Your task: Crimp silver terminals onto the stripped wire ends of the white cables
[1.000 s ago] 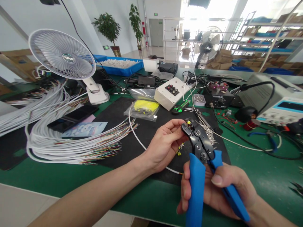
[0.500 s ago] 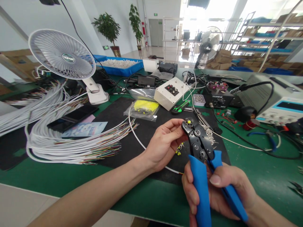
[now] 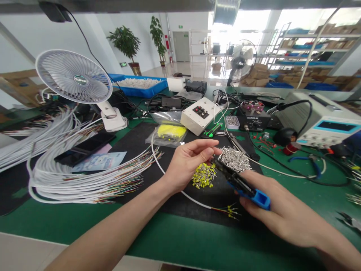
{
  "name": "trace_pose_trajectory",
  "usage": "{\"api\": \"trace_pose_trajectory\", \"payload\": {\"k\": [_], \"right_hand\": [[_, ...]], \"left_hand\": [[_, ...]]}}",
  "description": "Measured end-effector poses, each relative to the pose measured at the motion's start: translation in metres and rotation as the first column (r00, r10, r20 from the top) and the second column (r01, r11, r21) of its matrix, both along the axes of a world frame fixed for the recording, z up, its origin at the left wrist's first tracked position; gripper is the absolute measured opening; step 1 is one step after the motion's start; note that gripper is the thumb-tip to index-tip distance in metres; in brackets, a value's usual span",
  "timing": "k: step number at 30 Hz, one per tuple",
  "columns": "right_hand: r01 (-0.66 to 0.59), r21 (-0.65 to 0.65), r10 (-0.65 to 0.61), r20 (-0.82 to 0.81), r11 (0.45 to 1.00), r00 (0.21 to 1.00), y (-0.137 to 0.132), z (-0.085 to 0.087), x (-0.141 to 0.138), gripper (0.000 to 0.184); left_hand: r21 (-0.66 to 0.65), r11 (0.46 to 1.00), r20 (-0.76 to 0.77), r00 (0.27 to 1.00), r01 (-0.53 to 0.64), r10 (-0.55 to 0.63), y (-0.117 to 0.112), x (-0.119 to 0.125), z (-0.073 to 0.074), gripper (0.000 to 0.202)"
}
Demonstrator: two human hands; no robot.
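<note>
Right hand closed loosely round the blue handles of crimping pliers, tool low over black mat, its head between yellow connector pile and silver terminal heap, left hand thumb and forefinger pinched at the plier head, anything gripped too small to tell

Right hand wraps the blue-handled black-headed crimping pliers, held low over the black rubber mat, head pointing left. Left hand has thumb and forefinger pinched at the pliers' head; can't tell what is pinched. Heap of small yellow plastic connectors just below the left hand, heap of silver metal terminals just beside the pliers' head. Thin white cable with bared coloured wires runs under the wrists. White desk fan far left on the green table.
</note>
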State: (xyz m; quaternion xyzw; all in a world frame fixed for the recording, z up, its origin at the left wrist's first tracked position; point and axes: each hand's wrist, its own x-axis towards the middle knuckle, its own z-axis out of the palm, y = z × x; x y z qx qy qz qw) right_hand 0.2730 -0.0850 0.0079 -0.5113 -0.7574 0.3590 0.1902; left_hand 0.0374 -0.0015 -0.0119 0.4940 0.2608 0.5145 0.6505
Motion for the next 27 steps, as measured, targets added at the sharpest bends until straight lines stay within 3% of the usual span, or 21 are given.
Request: {"api": "trace_pose_trajectory", "payload": {"k": [2, 4, 6, 13, 22, 27], "right_hand": [[-0.07, 0.318, -0.026, 0.288, 0.946, 0.957, 0.006, 0.002, 0.009, 0.048], [-0.152, 0.455, -0.088, 0.465, 0.877, 0.881, 0.013, 0.0, 0.013, 0.052], [-0.2, 0.514, -0.15, 0.561, 0.834, 0.814, 0.018, -0.004, 0.014, 0.052], [-0.278, 0.593, -0.231, 0.639, 0.756, 0.734, 0.022, -0.008, 0.016, 0.05], [-0.288, 0.602, -0.253, 0.654, 0.745, 0.713, 0.025, -0.01, 0.016, 0.049], [-0.293, 0.58, -0.236, 0.667, 0.76, 0.707, 0.027, -0.011, 0.015, 0.049]], "left_hand": [[0.062, 0.998, -0.068, 0.997, -0.026, 0.03, 0.006, -0.004, 0.001, 0.025], [0.103, 0.994, -0.124, 0.992, -0.02, 0.033, 0.01, -0.008, 0.003, 0.024], [0.146, 0.989, -0.205, 0.978, -0.009, 0.039, 0.012, -0.011, 0.004, 0.022], [0.178, 0.98, -0.374, 0.927, 0.09, -0.017, 0.014, -0.018, 0.01, 0.02], [0.339, 0.91, -0.574, 0.819, 0.239, 0.0, 0.016, -0.026, 0.018, 0.014], [0.387, 0.887, -0.591, 0.806, 0.252, 0.029, 0.016, -0.025, 0.018, 0.009]]}}
